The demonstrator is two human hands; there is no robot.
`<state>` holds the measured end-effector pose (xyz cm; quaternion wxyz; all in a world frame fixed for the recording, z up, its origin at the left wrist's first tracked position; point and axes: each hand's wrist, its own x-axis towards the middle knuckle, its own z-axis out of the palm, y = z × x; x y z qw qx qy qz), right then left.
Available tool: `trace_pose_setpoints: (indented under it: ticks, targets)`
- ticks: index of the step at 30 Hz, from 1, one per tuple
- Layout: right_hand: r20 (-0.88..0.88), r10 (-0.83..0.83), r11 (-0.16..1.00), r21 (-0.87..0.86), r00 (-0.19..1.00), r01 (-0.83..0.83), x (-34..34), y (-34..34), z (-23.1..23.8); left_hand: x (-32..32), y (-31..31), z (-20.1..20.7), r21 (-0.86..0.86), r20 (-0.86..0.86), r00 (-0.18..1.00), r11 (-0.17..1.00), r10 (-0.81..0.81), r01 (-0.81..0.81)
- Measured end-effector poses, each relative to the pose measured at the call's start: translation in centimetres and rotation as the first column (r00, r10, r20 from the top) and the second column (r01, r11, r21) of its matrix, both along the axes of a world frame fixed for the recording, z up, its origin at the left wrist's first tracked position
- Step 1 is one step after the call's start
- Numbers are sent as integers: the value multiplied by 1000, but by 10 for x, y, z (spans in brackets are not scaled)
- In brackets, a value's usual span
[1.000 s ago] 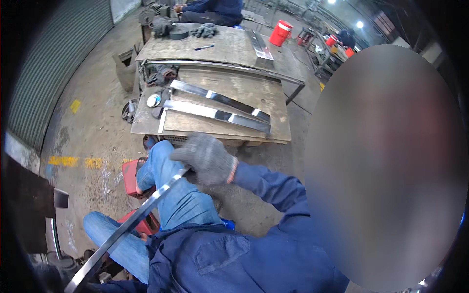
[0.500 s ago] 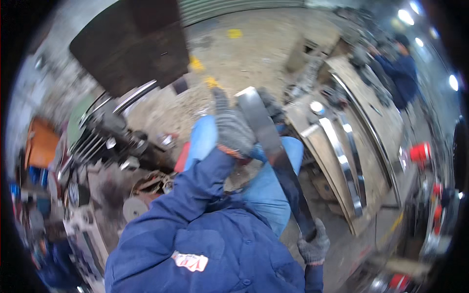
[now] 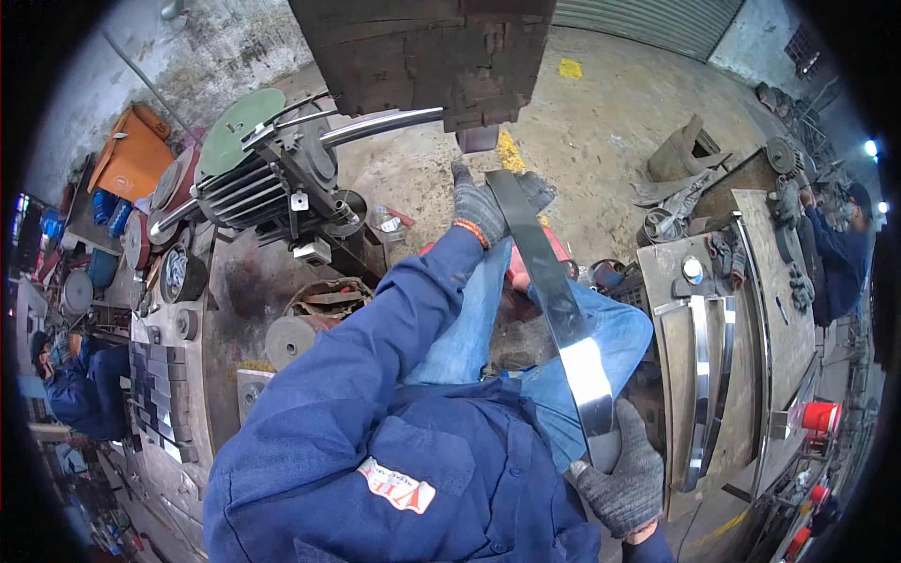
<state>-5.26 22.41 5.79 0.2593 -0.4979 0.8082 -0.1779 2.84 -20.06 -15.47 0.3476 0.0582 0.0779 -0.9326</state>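
A long, flat, slightly curved metal strip (image 3: 540,274) with a polished sheen lies slantwise over my lap, its far end up and to the left. My left hand (image 3: 481,212), in a grey knitted glove, grips the strip near its far end. The thumb stands up along the left side while the fingers pass behind the metal. At the near end, my right hand (image 3: 623,480), gloved alike, holds the strip between thumb and fingers. Ahead and to the left stands a motor-driven machine (image 3: 272,192) with a ribbed housing and a shiny shaft.
A dark board (image 3: 422,56) hangs over the far side. On the right, a wooden bench (image 3: 657,281) bears two similar strips (image 3: 701,375). An orange bin (image 3: 131,159) and abrasive wheels stand left. Co-workers sit at far left (image 3: 84,389) and far right (image 3: 840,244).
The whole view has swung left, so the machine and board appear farther right. Both hands keep hold of the metal strip, which now shows a bright reflection near its lower end.
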Motion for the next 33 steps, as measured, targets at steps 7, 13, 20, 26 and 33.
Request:
trace_pose_setpoints:
  ticks: [7,13,20,26,33]
  targets:
    - [81,71,998,-8,994,-70,9,-53,20,22,-41,-12,49,30,999,998,45,-47]
    - [46,126,991,37,991,-128,7,-77,41,19,-52,5,35,159,982,994,101,-107]
    - [190,-3,1000,29,982,-2,17,-91,49,19,-73,-9,-62,191,961,979,200,-192]
    - [171,5,999,43,985,-12,15,-99,43,17,-74,5,-131,258,961,989,96,-63]
    - [132,-7,998,69,991,-2,13,-120,36,2,-53,34,18,373,912,981,172,-192]
